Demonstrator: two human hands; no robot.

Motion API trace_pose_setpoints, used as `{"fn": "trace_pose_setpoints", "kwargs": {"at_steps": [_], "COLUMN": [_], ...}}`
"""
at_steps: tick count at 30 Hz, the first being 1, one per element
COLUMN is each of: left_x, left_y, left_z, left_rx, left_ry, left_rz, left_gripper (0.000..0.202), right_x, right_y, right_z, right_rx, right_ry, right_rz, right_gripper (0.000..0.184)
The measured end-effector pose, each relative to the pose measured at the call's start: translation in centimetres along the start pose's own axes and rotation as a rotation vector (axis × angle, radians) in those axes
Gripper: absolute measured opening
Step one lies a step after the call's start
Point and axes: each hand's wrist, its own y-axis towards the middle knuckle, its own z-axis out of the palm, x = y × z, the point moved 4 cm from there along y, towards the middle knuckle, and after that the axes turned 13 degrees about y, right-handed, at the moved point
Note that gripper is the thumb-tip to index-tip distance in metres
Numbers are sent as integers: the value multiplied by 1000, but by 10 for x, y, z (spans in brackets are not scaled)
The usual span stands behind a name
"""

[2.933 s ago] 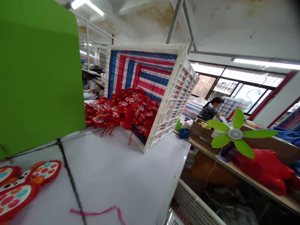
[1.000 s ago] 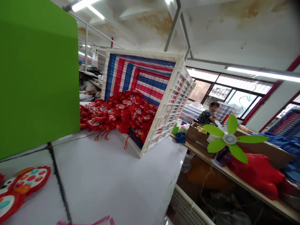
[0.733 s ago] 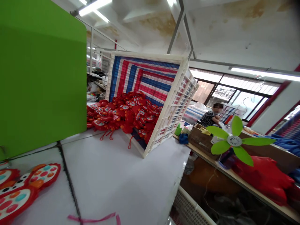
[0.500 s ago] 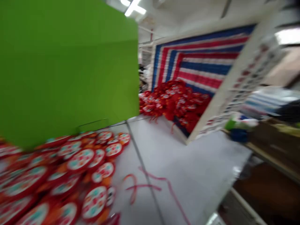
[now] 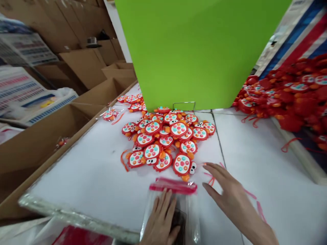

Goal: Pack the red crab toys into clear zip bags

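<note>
My left hand [image 5: 160, 219] lies flat, fingers stretched out, on a stack of clear plastic bags [image 5: 192, 217] with a pink-red strip along the top. A dark rectangular shape shows through or beside the bags. My right hand [image 5: 231, 195] hovers over the table with thumb and fingers apart and nothing between them. Closest to its fingertips is a red crab-shaped toy [image 5: 182, 164] with a white oval face, coloured bumps, googly eyes and orange claws. Behind it lies a pile of similar crab toys [image 5: 153, 128], overlapping one another.
A green panel [image 5: 199, 51] stands behind the pile. More red toys [image 5: 296, 98] heap up at the right in a striped-lined frame. Pink and orange cords lie near my right hand. At the left, a bagged toy [image 5: 110, 115] rests by an open cardboard box [image 5: 51, 131].
The view has swung left and down and become sharper. Both my hands and the plastic bags are now in sight; no hand was clearly visible before.
</note>
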Motion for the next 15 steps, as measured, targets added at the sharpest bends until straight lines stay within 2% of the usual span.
{"fn": "trace_pose_setpoints", "kwargs": {"at_steps": [2,5,8,10,12,15], "left_x": [-2,-1,5,6,4,2], "left_y": [-1,2,10,15,18,17], "left_z": [-4,-15,-23,-23,-21,-17], "left_rx": [54,104,126,136,148,157], "left_ry": [-42,-98,-126,-154,-191,-211], "left_rz": [0,-14,-55,-30,29,51], "left_gripper": [67,57,43,42,42,43], "right_x": [-7,-3,3,4,2,-7], "right_y": [21,39,48,51,53,50], "right_z": [32,76,103,109,107,87], "right_rx": [107,242,317,334,317,236], "right_ry": [-25,-176,-302,-298,-208,159], "right_rz": [-33,-61,-74,-80,-60,79], "right_gripper": [40,58,75,77,75,69]}}
